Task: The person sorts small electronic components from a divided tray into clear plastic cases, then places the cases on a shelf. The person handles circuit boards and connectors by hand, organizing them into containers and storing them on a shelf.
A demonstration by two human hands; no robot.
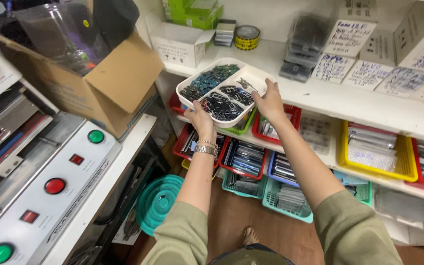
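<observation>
My left hand (200, 119) grips the near edge of the white divided tray (256, 74), fingers curled under. My right hand (270, 101) clamps its right rim. Tray sits half over the white shelf (349, 100) edge, small dark parts inside; red baskets (290, 114) below.

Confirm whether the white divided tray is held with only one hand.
No: the left hand and right hand both grip the white divided tray.

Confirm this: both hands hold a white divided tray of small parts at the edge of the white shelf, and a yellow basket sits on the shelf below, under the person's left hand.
One detail is off. The head view shows both hands, left and right, on the white divided tray at the white shelf, but the yellow basket sits far out to the right, not under the left hand.
</observation>
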